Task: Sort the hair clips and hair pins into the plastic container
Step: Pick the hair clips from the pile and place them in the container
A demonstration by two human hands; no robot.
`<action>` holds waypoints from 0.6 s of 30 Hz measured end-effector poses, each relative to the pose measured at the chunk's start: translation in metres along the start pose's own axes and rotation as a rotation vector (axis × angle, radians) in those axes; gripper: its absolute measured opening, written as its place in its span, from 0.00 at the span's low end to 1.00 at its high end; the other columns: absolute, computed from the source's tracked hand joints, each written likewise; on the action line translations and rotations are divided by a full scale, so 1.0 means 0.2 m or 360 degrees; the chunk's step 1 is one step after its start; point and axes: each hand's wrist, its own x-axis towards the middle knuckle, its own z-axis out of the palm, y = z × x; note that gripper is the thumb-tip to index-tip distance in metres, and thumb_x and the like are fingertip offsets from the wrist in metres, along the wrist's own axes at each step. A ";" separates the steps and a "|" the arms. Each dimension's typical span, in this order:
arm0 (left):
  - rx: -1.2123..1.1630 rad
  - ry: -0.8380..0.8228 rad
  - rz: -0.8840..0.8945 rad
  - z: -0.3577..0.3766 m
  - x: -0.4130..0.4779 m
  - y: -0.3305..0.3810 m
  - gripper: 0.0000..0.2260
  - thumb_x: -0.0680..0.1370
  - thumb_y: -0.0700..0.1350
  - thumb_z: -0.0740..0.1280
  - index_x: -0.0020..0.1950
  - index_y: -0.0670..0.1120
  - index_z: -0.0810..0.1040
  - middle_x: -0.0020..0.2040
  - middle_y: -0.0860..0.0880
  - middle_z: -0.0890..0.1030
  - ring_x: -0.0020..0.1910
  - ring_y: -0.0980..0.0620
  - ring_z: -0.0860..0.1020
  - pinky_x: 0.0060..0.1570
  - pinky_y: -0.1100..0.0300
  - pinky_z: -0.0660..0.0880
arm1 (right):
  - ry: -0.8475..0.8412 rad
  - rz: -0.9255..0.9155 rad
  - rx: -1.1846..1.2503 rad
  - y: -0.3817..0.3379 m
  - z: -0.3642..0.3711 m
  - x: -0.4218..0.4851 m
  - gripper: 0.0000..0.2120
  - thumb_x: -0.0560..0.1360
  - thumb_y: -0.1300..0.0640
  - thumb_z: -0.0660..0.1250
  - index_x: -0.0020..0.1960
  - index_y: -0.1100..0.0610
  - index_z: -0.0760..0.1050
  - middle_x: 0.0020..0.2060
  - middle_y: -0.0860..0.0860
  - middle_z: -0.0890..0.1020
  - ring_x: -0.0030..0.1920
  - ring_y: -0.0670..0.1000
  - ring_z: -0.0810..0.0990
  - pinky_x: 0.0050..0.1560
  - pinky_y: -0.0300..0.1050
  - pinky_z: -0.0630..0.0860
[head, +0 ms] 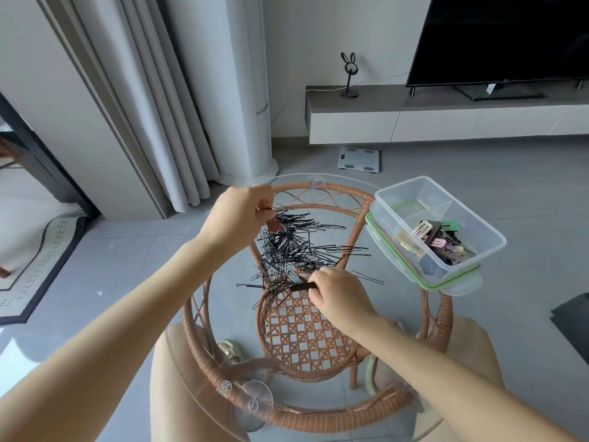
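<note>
A pile of several black hair pins (293, 247) lies spread on the glass top of a round rattan table (338, 188). My left hand (239, 215) is at the pile's far left edge and pinches a reddish-brown hair clip (274, 225). My right hand (338, 291) is at the pile's near edge and grips a dark hair clip (302, 286); a grey clip (293, 275) lies just beside it. A clear plastic container (398, 196) stands on its green-rimmed lid (446, 282) at the table's right edge, with several coloured hair clips (436, 240) in its near compartment.
A loose pin (368, 277) lies between the pile and the container. My knees are under the table's near edge. On the floor beyond are a white bathroom scale (359, 158) and a tall white cylinder (245, 90). A TV stand (446, 122) is at the back right.
</note>
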 end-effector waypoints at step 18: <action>-0.0859 -0.0537 -0.0505 0.23 0.11 0.30 0.03 0.76 0.37 0.65 0.47 0.42 0.78 0.46 0.39 0.84 0.38 0.46 0.84 0.45 0.55 0.82 | 0.0205 0.1049 0.2181 0.28 -0.42 -0.15 0.08 0.77 0.68 0.60 0.43 0.62 0.76 0.30 0.56 0.76 0.23 0.44 0.72 0.23 0.34 0.65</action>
